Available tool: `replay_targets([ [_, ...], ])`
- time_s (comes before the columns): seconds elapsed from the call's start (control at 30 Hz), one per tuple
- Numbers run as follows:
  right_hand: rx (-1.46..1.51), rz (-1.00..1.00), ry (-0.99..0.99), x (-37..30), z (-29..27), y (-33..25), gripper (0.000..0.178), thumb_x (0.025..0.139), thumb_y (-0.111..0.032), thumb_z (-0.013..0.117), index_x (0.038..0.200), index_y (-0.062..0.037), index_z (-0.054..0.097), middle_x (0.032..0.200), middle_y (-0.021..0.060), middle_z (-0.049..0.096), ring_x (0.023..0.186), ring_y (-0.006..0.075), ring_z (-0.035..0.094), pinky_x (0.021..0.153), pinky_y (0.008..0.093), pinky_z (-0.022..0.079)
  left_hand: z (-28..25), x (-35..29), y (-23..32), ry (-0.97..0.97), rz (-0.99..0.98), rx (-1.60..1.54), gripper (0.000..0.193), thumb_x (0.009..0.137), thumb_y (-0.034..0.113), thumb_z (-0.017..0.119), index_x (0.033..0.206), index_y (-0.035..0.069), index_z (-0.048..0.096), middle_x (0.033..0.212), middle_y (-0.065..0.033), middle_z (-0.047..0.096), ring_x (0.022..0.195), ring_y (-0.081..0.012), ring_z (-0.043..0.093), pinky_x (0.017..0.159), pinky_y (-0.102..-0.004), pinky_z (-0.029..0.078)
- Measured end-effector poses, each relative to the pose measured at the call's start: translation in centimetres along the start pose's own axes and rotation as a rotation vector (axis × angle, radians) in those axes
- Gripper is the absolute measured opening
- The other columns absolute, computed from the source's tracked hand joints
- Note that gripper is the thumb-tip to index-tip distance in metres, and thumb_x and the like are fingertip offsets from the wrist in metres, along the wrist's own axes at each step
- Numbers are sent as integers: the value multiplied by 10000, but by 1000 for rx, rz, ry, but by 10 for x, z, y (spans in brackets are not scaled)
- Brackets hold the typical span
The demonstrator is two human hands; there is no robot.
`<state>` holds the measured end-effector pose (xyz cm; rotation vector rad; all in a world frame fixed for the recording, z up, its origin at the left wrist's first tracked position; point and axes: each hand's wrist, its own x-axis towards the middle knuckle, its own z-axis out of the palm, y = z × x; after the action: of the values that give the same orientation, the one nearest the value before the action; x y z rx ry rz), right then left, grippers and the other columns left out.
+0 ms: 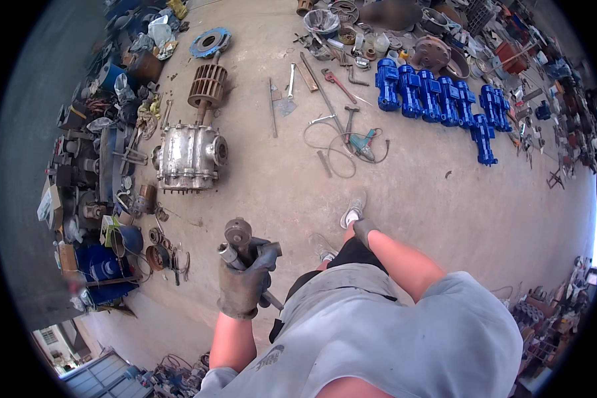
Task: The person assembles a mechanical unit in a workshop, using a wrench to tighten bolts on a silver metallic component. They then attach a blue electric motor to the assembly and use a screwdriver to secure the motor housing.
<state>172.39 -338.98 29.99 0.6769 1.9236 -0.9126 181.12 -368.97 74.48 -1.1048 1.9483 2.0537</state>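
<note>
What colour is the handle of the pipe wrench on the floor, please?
The pipe wrench's handle is red, best seen in the head view.

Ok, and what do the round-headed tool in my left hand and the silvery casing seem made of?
Round-headed tool: likely steel, dull and worn; its grey head has a faint metallic sheen. Silvery casing: metal, possibly cast; its ribbed surface shines in patches, perhaps bare, perhaps painted.

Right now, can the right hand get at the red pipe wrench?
Probably not without stepping: the red pipe wrench lies on the floor ahead of the right hand, beyond the teal power tool.
</note>
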Motion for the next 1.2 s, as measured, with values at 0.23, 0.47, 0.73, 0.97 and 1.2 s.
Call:
replay_targets([
  [0.23,198,-47,244,91,-56,-8,643,1011,-313,666,1576,-32,541,1250,247,768,995,336,784,865,466,621,35,42,-2,-39,-88,225,153,915,150,867,940,40,764,755,11,673,593,-57,530,525,-253,396],
  [0.47,-151,-49,245,109,-116,-46,595,1024,-379,672,1458,26,647,1262,238,763,1034,301,776,900,412,626,87,70,37,-72,-97,394,174,912,193,864,862,59,765,732,24,665,574,-54,525,510,-259,388],
  [0.73,-127,-100,107,57,-171,-7,472,1023,-352,678,1349,-18,746,1170,179,808,1016,249,783,907,389,619,132,97,70,-47,-132,393,115,912,138,831,947,53,762,749,-25,679,518,-68,518,462,-250,376],
  [0.97,65,-203,-32,-17,-219,-62,488,996,-398,707,1303,-22,759,1243,181,792,1097,265,768,995,387,583,150,114,83,-172,-91,362,134,926,161,822,990,53,775,790,-20,698,555,-66,537,481,-250,396],
  [1.2,469,-688,-384,-262,-226,-198,425,1122,-315,650,1435,-28,655,1135,55,764,953,116,720,842,301,581,155,105,95,-473,80,312,198,939,200,857,1061,54,801,859,11,722,704,-72,600,607,-265,474],
])
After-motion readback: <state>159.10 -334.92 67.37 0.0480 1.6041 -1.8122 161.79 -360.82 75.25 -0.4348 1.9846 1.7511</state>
